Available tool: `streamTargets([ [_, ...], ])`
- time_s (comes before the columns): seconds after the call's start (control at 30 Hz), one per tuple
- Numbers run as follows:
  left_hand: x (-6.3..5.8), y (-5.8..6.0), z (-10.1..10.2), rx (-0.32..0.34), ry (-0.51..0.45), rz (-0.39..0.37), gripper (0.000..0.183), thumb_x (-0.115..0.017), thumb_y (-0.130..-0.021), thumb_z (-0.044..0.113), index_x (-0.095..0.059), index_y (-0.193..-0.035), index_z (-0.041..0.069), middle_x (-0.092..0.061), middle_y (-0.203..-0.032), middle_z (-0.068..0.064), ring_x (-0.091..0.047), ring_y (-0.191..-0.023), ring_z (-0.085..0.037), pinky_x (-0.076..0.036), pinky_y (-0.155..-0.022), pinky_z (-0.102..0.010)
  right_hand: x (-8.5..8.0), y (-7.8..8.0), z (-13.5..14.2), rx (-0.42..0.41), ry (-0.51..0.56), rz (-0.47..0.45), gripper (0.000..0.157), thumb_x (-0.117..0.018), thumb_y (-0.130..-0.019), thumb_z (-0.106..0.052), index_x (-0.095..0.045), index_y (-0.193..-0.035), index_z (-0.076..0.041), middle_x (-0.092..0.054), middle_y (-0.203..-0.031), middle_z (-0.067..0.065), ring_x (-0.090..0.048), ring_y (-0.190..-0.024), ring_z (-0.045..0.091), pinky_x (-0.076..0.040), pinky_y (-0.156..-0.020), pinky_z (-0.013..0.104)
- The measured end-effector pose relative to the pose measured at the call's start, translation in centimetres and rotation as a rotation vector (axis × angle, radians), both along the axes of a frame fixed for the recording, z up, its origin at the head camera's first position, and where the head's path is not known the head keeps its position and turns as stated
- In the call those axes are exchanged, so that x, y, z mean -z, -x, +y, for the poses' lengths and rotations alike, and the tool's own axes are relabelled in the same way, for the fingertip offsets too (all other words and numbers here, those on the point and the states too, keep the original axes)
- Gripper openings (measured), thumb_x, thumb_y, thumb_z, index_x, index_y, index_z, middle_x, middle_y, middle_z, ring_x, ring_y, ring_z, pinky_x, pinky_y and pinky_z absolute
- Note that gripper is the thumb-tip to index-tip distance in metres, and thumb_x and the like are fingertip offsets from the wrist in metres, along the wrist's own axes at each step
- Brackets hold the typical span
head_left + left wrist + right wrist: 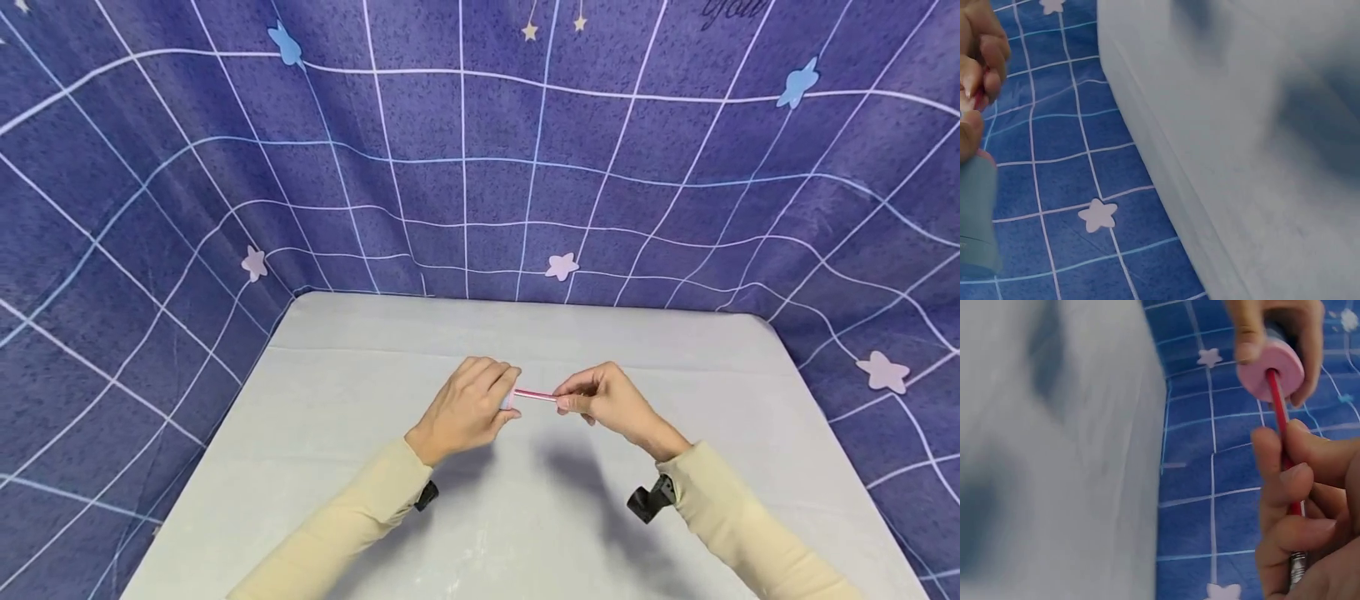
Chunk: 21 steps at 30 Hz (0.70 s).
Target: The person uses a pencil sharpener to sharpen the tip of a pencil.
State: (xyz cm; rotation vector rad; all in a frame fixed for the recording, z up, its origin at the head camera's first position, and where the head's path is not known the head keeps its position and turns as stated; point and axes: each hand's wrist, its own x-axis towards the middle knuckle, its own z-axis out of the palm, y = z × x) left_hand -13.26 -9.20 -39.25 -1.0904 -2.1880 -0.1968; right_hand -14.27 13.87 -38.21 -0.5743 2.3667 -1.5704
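My left hand [467,406] grips a pencil sharpener [975,212] with a rounded blue-grey body, raised above the table. Its pink end face [1252,378] has a round hole and points toward my right hand [611,404]. A red pencil [534,395] sits with one end in that hole. Thumb and fingers of my right hand pinch the pencil's shaft, and its silvery metal band [1297,567] shows below them in the right wrist view. In the head view, most of the sharpener is hidden behind the left hand.
Below both hands lies a table with a pale cover [337,517], and the hands' shadows fall on it. Dark blue cloth [420,192] with a line grid and stars hangs behind and at both sides. A small black camera [651,498] is strapped at the right wrist.
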Motion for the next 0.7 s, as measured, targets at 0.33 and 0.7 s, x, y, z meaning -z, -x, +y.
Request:
streamTargets([
  [0.33, -0.3, 0.5, -0.2, -0.053, -0.035, -0.179, 0.052, -0.071, -0.071, 0.036, -0.059, -0.107, 0.000, -0.063, -0.097, -0.007, -0.057, -0.087, -0.019, -0.044, -0.078, -0.031, 0.3, 0.0, -0.1, 0.027, -0.146, 0.367, 0.015, -0.071, -0.074, -0.010, -0.068, -0.089, -0.010, -0.067, -0.077, 0.001, -0.057, -0.058, 0.007, -0.046, -0.048, 0.022],
  [0.7, -1.3, 1.0, -0.5, -0.081, -0.093, -0.395, 0.052, -0.071, -0.071, 0.036, -0.060, -0.107, 0.001, -0.065, -0.094, -0.007, -0.060, -0.088, -0.018, -0.045, -0.081, -0.030, 1.7, 0.3, 0.0, 0.074, -0.096, 1.078, 0.025, -0.073, -0.066, -0.001, -0.068, -0.089, -0.012, -0.066, -0.084, -0.003, -0.061, -0.074, 0.013, -0.049, -0.066, 0.028],
])
